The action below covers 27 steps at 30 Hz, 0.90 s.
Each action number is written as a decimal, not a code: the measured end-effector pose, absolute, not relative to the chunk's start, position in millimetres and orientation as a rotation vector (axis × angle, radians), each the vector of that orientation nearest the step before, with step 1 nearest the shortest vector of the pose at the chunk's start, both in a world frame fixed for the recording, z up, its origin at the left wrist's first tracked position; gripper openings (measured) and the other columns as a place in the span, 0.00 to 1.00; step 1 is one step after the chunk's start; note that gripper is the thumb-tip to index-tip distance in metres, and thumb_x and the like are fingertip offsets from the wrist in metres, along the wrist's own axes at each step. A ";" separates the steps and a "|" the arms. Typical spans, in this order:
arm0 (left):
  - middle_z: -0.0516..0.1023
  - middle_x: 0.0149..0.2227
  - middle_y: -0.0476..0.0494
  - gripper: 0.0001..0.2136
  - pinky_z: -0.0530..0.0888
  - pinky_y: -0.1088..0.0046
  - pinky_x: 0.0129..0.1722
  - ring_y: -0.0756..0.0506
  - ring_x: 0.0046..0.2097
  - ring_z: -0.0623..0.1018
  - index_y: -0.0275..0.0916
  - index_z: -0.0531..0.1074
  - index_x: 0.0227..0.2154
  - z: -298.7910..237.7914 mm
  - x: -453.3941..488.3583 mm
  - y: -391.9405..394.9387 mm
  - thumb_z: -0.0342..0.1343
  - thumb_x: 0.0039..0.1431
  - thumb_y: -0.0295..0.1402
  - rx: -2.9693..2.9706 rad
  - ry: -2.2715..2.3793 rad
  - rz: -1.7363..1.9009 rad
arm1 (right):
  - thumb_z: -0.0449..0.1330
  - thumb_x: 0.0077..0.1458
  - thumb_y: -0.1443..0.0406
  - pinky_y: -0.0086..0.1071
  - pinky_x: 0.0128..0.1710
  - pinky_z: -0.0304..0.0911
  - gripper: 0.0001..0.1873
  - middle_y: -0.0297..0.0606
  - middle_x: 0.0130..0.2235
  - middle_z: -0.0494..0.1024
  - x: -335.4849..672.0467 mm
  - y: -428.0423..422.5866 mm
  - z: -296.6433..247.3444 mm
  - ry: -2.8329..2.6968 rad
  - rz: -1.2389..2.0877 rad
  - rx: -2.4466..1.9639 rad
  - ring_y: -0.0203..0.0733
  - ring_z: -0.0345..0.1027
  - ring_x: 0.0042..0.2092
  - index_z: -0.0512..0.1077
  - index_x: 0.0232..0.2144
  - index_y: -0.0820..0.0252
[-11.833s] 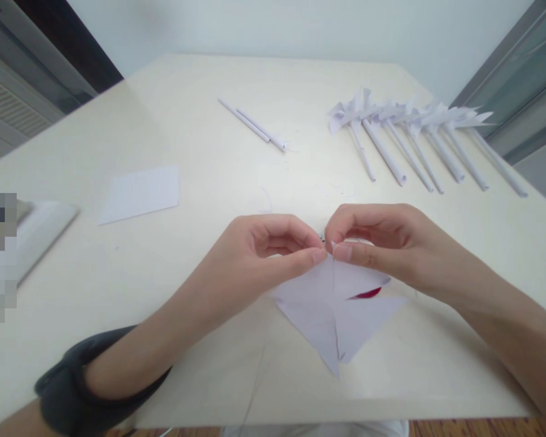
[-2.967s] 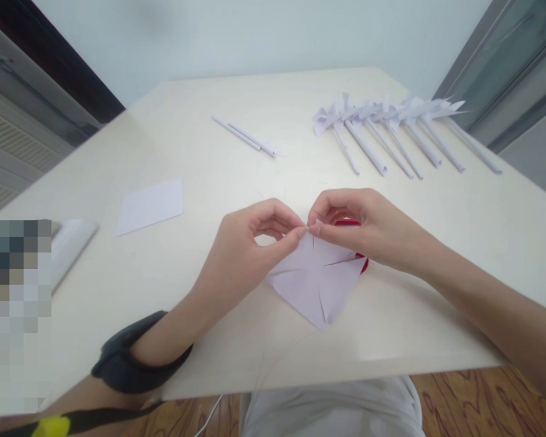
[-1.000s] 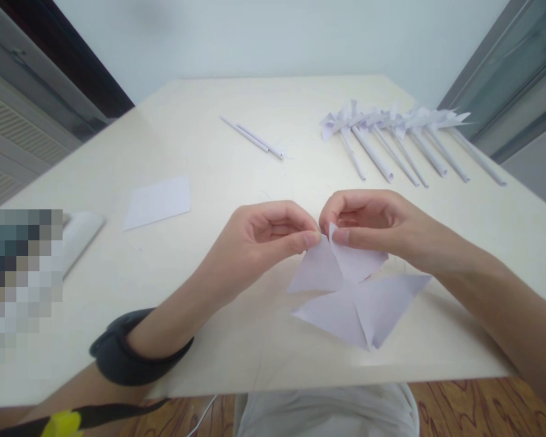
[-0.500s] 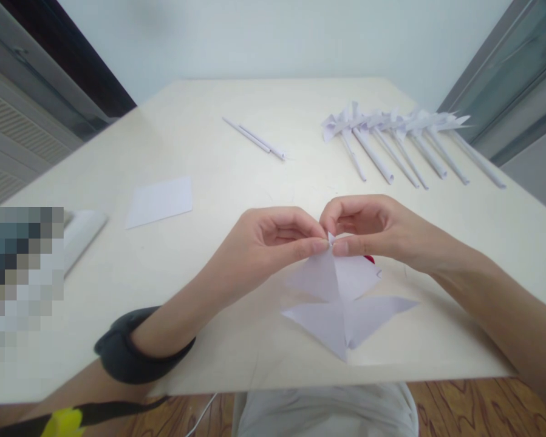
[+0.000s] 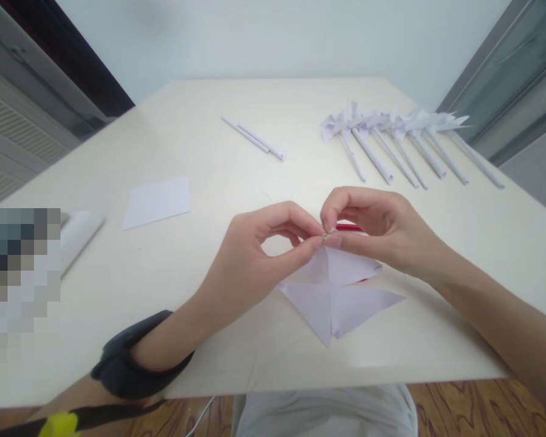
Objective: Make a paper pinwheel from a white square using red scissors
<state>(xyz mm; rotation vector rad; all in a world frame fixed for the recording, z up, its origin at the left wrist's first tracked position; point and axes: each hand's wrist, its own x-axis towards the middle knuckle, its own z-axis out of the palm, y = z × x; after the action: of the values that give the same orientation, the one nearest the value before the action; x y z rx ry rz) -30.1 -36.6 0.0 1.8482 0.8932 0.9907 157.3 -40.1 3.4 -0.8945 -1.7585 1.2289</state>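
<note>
A sheet of white paper [image 5: 330, 303], cut inward from its corners and creased, tilts above the table near its front edge. My left hand [image 5: 263, 255] pinches the sheet's far corner between thumb and fingertips. Closed on the same corner, my right hand [image 5: 382, 227] meets the left at the fingertips. Part of that corner is hidden by the fingers. Something thin and red [image 5: 349, 227] lies behind the paper, partly covered by it and by my right hand.
Several white paper pinwheels [image 5: 391, 124] on rolled-paper sticks lie in a row at the back right. Two rolled paper sticks [image 5: 254, 139] rest at the back middle, and a rectangular white paper piece [image 5: 158, 203] lies left. A blurred-out object [image 5: 17, 273] sits at the left edge.
The paper's far corner has tipped down between my fingertips, and its near end has shifted slightly away from me. More of the red thing shows behind it.
</note>
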 end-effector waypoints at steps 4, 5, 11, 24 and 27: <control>0.77 0.30 0.48 0.03 0.73 0.75 0.35 0.49 0.34 0.76 0.38 0.74 0.28 1.0 -30.4 -37.8 0.57 0.54 0.30 1.831 0.913 1.004 | 0.63 0.49 0.62 0.34 0.38 0.62 0.08 0.35 0.32 0.71 155.7 -40.1 0.7 -1.769 1.145 -0.865 0.37 0.65 0.35 0.70 0.29 0.59; 0.77 0.29 0.48 0.03 0.73 0.75 0.35 0.49 0.34 0.76 0.39 0.74 0.27 1.1 -30.4 -37.6 0.57 0.54 0.30 1.822 0.912 1.006 | 0.63 0.49 0.62 0.34 0.38 0.62 0.07 0.35 0.31 0.71 155.8 -40.1 0.4 -1.773 1.131 -0.856 0.37 0.65 0.35 0.70 0.29 0.59; 0.78 0.30 0.49 0.02 0.74 0.77 0.35 0.50 0.34 0.77 0.39 0.74 0.28 0.9 -30.3 -34.7 0.58 0.53 0.30 1.746 0.851 0.953 | 0.59 0.53 0.67 0.32 0.37 0.62 0.02 0.35 0.33 0.71 159.9 -40.3 3.9 -1.830 1.115 -0.829 0.36 0.65 0.35 0.71 0.31 0.59; 0.78 0.30 0.48 0.03 0.75 0.75 0.32 0.48 0.34 0.78 0.39 0.74 0.28 -1.5 -32.8 -30.3 0.58 0.53 0.32 1.525 0.767 0.765 | 0.61 0.50 0.68 0.35 0.38 0.63 0.04 0.35 0.34 0.72 164.2 -34.7 2.8 -1.935 1.078 -0.638 0.37 0.66 0.38 0.72 0.33 0.58; 0.79 0.30 0.48 0.02 0.75 0.76 0.31 0.48 0.33 0.78 0.39 0.74 0.27 -2.3 -33.4 -29.2 0.58 0.53 0.31 1.488 0.746 0.726 | 0.61 0.51 0.69 0.35 0.37 0.63 0.04 0.35 0.33 0.73 166.4 -33.3 2.6 -1.994 1.014 -0.624 0.37 0.66 0.38 0.73 0.32 0.58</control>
<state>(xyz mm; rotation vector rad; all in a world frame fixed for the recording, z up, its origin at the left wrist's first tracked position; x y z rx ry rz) -33.4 -29.2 -2.3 1.4884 0.7464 0.7262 166.4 -33.3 2.6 -0.6238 -1.9940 1.0140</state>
